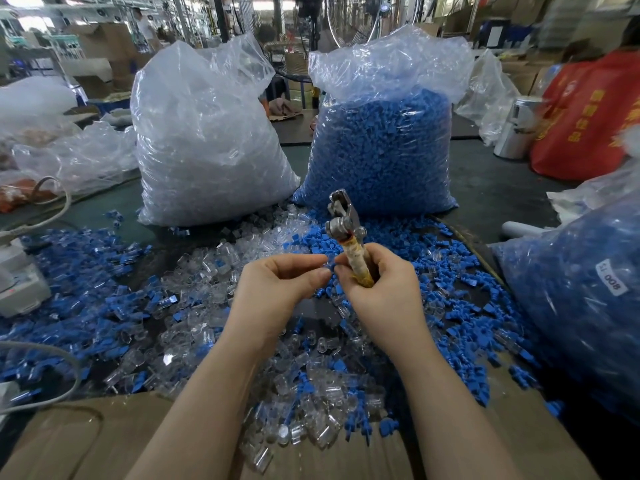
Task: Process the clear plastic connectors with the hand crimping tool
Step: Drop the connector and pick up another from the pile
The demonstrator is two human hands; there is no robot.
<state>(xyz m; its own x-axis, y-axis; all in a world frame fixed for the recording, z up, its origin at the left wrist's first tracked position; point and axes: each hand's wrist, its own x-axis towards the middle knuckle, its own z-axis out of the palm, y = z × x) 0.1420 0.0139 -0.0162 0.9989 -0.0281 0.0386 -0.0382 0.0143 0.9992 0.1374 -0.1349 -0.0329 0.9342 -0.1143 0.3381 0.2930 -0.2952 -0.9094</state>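
Right hand (377,282) grips crimping tool (346,233) upright (head away); left hand (277,285) pinches something, unclear.

A red bag (585,119) stands far right — beside a metal canister (516,129).

Factory hall, standing fan (360,19), stacked cartons (110,39)
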